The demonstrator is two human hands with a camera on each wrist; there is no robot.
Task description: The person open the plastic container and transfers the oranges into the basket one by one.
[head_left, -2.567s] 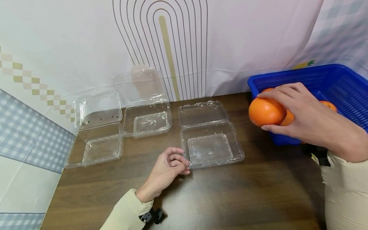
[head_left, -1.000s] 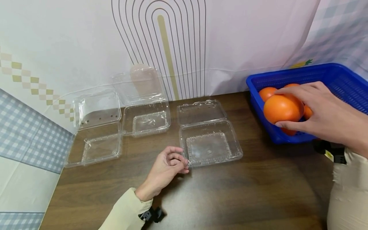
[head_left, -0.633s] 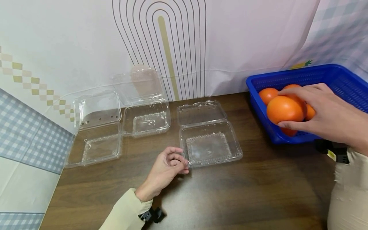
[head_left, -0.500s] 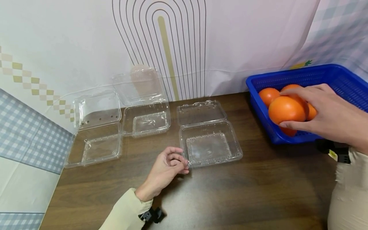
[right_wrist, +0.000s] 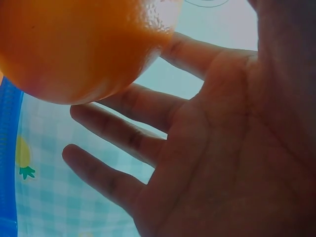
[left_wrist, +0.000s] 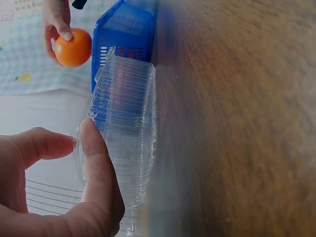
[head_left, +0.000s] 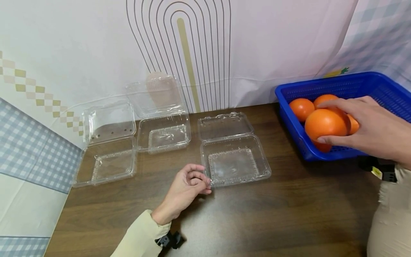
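Note:
My right hand (head_left: 375, 128) holds an orange (head_left: 325, 123) between thumb and fingers, above the blue basket (head_left: 305, 146). In the left wrist view that orange (left_wrist: 73, 48) hangs higher than the basket's rim, and in the right wrist view the little finger is off it. Several other oranges (head_left: 302, 109) lie in the basket's left end, partly hidden by the held one. My left hand (head_left: 184, 187) pinches the near left corner of an open clear plastic clamshell container (head_left: 232, 166); the left wrist view shows thumb and finger on its rim (left_wrist: 79, 153).
Two more open clear clamshells, one (head_left: 165, 134) at the back and one (head_left: 112, 164) at the left, stand on the brown wooden table (head_left: 244, 221). Behind them hangs a patterned cloth (head_left: 257, 46). The basket is close to the right of the nearest container.
My right hand has carried the orange rightward, from the basket's left edge to over its inside, and is still drifting right slightly. My left hand and the containers have stayed in place.

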